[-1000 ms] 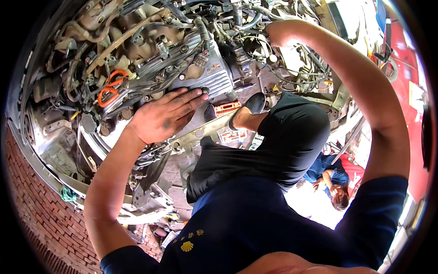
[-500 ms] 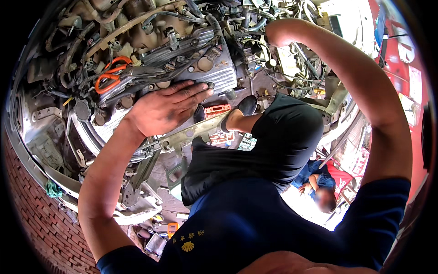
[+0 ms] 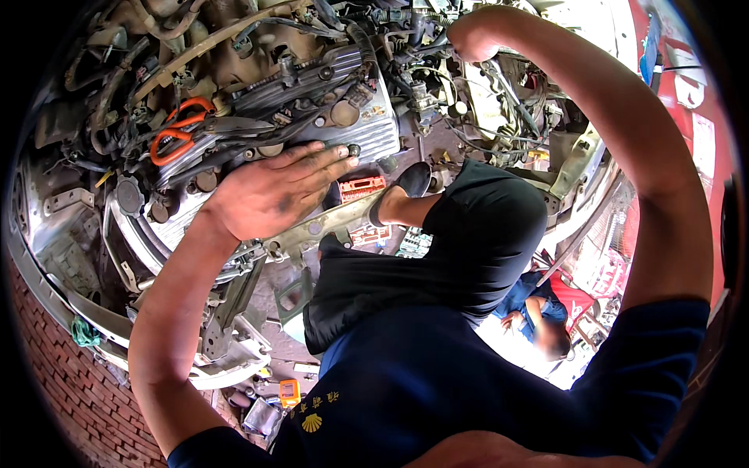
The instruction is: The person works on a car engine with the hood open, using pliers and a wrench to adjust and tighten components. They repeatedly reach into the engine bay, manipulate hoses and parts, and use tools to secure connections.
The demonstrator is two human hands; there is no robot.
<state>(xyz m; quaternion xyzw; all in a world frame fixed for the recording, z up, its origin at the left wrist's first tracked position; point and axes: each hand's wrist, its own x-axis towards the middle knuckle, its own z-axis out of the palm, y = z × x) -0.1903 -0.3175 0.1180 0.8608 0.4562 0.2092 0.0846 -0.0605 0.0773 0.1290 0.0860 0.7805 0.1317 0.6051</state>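
Observation:
My left hand [image 3: 285, 191] lies flat on the front edge of the ribbed metal engine cover [image 3: 380, 129], smudged with grease, its fingers stretched out. Far to the right, my right hand [image 3: 473, 40] reaches down among hoses and wires of the engine bay; its fingers are hidden behind the wrist and the parts there. Orange-handled scissors [image 3: 181, 129] rest on top of the engine, left of centre, with their dark blades pointing right. Black wiring runs over the cover beside my left fingers. A round dark cap [image 3: 129, 195] sits at the cover's left end.
A metal crossbar [image 3: 343, 218] spans the car's front, with my leg beyond it. Red tool trays [image 3: 363, 189] lie on the floor below. At the lower right is another person [image 3: 542, 316]. An orange device [image 3: 289, 392] lies at the lower left, near brick paving [image 3: 66, 351].
The whole view has shifted slightly, so the engine sits a little further left. My left hand stays on the cover. My right wrist is slightly higher in the picture.

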